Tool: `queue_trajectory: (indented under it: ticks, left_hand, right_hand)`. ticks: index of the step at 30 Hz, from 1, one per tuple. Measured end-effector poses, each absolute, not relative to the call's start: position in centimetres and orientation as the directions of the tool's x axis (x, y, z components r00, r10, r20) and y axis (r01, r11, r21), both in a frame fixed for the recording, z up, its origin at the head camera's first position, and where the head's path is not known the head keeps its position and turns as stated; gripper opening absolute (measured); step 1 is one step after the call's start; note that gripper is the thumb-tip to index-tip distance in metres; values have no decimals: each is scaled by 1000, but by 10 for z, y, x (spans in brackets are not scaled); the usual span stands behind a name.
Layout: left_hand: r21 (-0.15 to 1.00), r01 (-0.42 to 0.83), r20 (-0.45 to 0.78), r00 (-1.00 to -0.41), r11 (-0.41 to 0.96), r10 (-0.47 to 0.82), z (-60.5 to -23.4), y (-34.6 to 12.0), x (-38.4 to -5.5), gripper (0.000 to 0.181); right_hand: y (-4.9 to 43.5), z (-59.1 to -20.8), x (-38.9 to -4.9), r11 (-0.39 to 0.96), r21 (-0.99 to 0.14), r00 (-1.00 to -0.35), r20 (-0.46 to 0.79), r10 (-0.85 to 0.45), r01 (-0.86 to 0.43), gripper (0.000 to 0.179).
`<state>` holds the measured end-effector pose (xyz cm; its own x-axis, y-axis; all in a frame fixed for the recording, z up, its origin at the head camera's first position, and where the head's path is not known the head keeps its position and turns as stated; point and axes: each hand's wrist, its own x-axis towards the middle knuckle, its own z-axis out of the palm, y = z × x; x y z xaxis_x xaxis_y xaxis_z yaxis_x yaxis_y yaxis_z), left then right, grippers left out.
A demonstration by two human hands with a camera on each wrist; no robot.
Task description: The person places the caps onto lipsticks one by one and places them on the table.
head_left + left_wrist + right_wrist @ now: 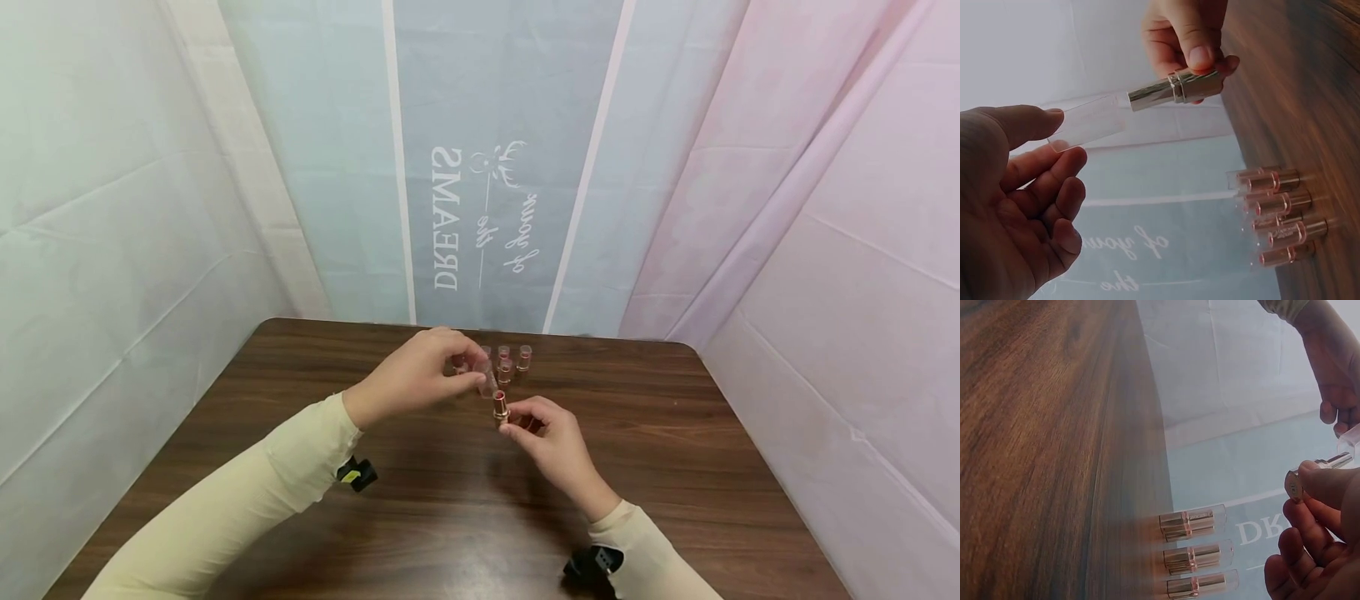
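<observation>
My left hand (423,371) pinches a clear cap (1090,124) between thumb and index finger, its other fingers loosely curled. The right hand (553,440) holds a gold lipstick tube (500,405) by its base, with thumb and fingertips around it. A red tip shows at the tube's upper end in the head view. The cap's mouth is right at the tube's bare end and in line with it in the left wrist view. Both are held up above the table, and the flat bottom of the tube faces the right wrist camera.
Several capped lipsticks (506,372) stand upright in a cluster near the table's far edge, just beyond the hands. The dark wooden table (660,467) is bounded by pale cloth walls (847,333) and a printed blue-grey backdrop (337,167).
</observation>
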<state>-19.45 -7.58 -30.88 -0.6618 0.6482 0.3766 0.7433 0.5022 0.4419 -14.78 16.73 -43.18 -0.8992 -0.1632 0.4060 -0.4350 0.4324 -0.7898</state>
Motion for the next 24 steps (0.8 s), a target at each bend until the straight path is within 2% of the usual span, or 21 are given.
queue_trajectory:
  ticks: [12, 24]
  left_hand:
    - [398, 774, 344, -623, 492, 702, -301, -66, -193, 5]
    - [395, 763, 307, -634, 511, 710, -297, -60, -196, 5]
  right_hand:
    - [165, -430, -147, 419, -799, -901, 401, -164, -432, 15]
    - [165, -433, -147, 410, -811, -908, 393, -147, -418, 15]
